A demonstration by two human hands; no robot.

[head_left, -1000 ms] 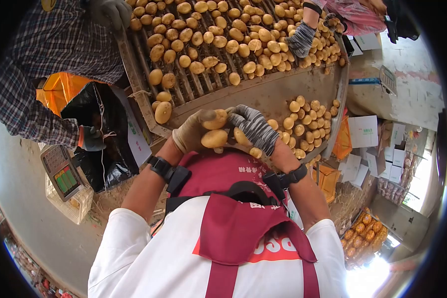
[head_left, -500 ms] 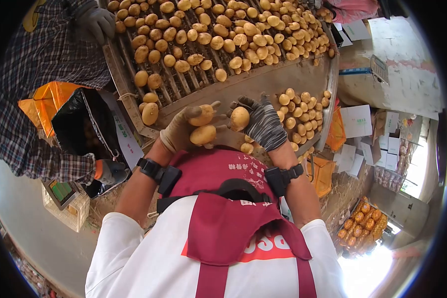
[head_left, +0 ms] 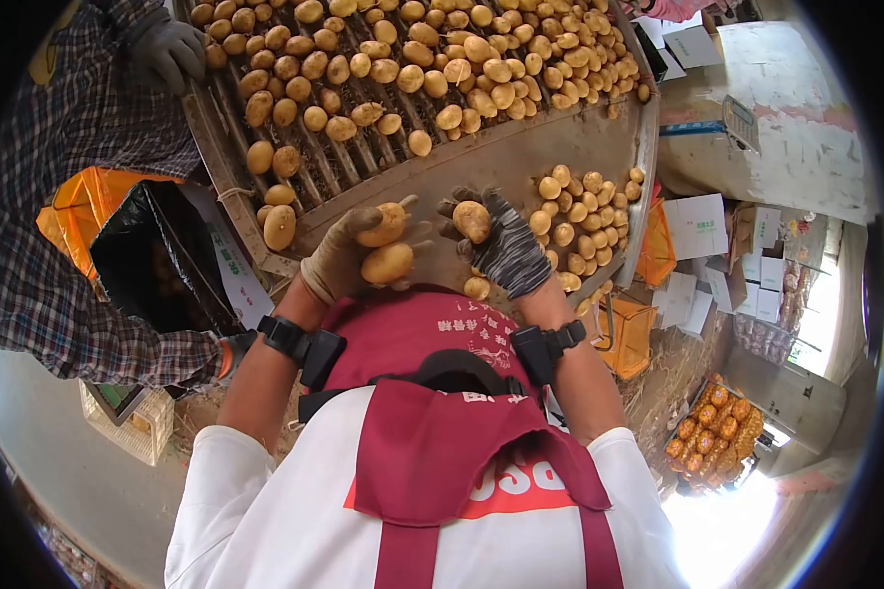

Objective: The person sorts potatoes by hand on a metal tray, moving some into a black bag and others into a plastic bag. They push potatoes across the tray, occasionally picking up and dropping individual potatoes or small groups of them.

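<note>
My left hand, in a light tan glove, holds two yellow potatoes: an upper potato and a lower potato resting against the fingers. My right hand, in a dark striped glove, has its fingers around a single potato. Both hands are over the metal ledge of the sorting table, just in front of my maroon apron. Close to the right hand are a loose potato and a pile of potatoes on the ledge.
Many potatoes lie on the slatted rack ahead. At left, a co-worker's gloved hand rests by the rack's edge, near an open black-lined box. Orange bags and white cartons are at right.
The view has shifted slightly. My right fingers have spread a little around their potato, and my left hand keeps its two. The co-worker's lower hand has moved rightward, partly behind my left arm.
</note>
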